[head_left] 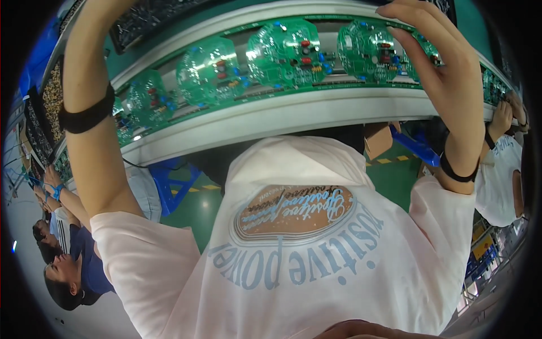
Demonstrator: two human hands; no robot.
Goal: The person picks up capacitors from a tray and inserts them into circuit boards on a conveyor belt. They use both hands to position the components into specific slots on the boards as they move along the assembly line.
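Round green circuit boards [285,53] with red and blue parts lie in a row on a white-framed conveyor line [293,110] that curves across the top. My right hand [437,59] reaches up to the board at the right end [370,51]. Its fingertips curl over the far rim and the thumb lies by the board's near side. Whether it grips the board or only touches it is unclear. My left forearm [90,113], with a black band, rises at the left, and its hand is cut off by the top edge. My pale printed T-shirt [293,254] fills the lower middle.
Dark component trays [48,96] stand at the far left of the line. Seated co-workers [68,265] work at the left, and another person's hand [499,118] is at the right. A blue stool [169,183], a cardboard box [379,140] and green floor [192,212] lie under the line.
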